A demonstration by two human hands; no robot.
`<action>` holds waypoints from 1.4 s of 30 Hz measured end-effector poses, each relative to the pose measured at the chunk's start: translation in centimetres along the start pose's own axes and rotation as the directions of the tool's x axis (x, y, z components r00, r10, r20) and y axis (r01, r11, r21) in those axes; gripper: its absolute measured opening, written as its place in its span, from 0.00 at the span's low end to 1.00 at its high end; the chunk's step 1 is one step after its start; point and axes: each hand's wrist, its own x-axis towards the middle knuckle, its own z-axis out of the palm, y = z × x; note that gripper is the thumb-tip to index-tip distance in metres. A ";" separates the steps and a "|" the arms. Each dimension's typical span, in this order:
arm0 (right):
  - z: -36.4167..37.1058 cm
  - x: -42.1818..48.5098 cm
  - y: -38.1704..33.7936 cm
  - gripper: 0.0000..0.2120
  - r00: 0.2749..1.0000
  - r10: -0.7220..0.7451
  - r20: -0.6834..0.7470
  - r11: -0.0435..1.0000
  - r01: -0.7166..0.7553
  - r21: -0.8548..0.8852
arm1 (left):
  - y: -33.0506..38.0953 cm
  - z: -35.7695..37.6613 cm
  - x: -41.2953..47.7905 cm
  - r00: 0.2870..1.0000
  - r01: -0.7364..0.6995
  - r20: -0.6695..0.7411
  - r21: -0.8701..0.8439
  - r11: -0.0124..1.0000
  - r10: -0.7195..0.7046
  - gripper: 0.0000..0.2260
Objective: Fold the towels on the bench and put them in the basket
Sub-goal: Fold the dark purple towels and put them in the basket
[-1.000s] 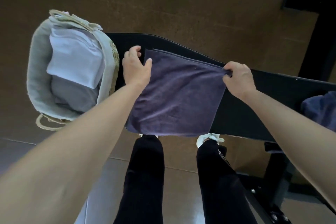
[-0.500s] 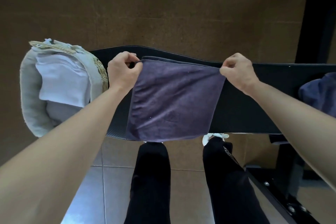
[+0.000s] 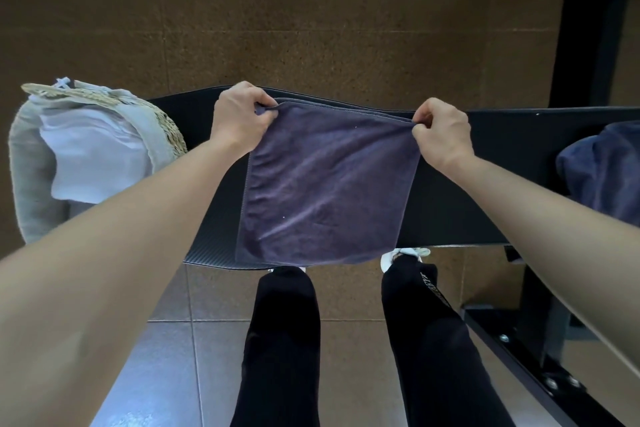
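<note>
A dark purple towel [image 3: 325, 184], folded double, lies across the black padded bench [image 3: 485, 180]. Its near edge hangs just over the bench's front. My left hand [image 3: 239, 118] pinches the towel's far left corner. My right hand [image 3: 441, 133] pinches the far right corner. Both corners are lifted slightly off the bench. At the bench's left end stands a woven basket [image 3: 27, 163] with a pale cloth liner. Inside it lies a folded white towel [image 3: 93, 152] on top of a grey one.
A crumpled blue towel [image 3: 602, 170] sits on the bench at the right edge. A black metal frame [image 3: 585, 21] rises at the upper right, and its base bar [image 3: 540, 371] runs along the floor at the lower right. My legs stand on the tiled floor below the bench.
Both hands closed on the towel's far corners and raised them a little. The view shifted, so the basket now sits lower and further left.
</note>
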 end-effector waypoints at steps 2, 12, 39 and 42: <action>-0.6 0.5 0.0 0.07 0.999 -0.044 0.007 0.999 0.044 -0.011 | 0.2 -0.3 0.1 1.000 0.017 -0.010 0.050 0.999 -0.016 0.08; 0.8 -2.7 -0.1 0.14 1.000 -0.001 -0.030 0.994 0.004 0.113 | -0.8 0.0 -3.2 0.929 0.291 -0.210 -0.098 0.952 -0.306 0.17; 7.5 -15.9 1.5 0.07 0.932 0.135 0.337 0.808 -0.300 0.507 | 0.3 7.2 -24.1 0.943 0.316 0.020 -0.373 0.872 -0.333 0.15; 8.2 -15.4 -2.2 0.17 0.837 0.045 0.545 0.641 -0.443 0.628 | 1.5 7.6 -23.8 0.995 0.099 0.015 -0.352 0.931 -0.099 0.13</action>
